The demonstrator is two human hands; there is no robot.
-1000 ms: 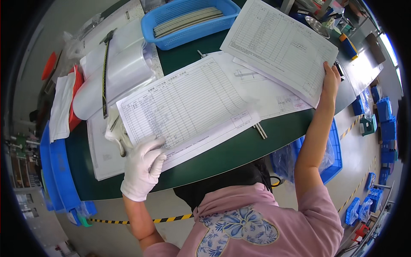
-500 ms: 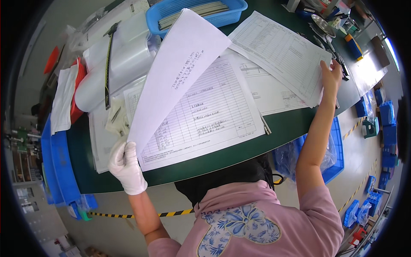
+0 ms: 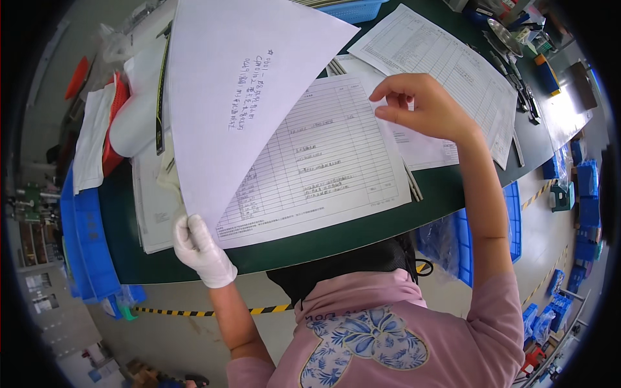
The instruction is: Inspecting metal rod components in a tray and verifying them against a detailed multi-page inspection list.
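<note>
My left hand [image 3: 202,251], in a white glove, pinches the lower corner of a lifted sheet of paper [image 3: 220,77]. The sheet's raised back carries handwriting, and it folds over to the left. Beneath it a printed form with ruled lines [image 3: 336,145] lies on the green table, partly covered. Bare and holding nothing, my right hand [image 3: 420,108] hovers over the form's upper right edge. Its fingers are curled, with a gap between thumb and forefinger. Another printed sheet [image 3: 446,71] lies beyond that hand, overlapping a page with drawings [image 3: 427,152].
A blue basket [image 3: 356,11] stands at the far edge. To the left are rolled clear plastic [image 3: 139,123], a black ruler [image 3: 160,119], a red bin [image 3: 116,129] and a blue crate [image 3: 87,246]. Pliers-like tools [image 3: 524,94] and a metal dish [image 3: 504,37] lie at the right.
My right hand has left the right-hand sheet's edge and moved left over the form. The lifted sheet has swung left and looks larger; my left hand keeps its hold.
</note>
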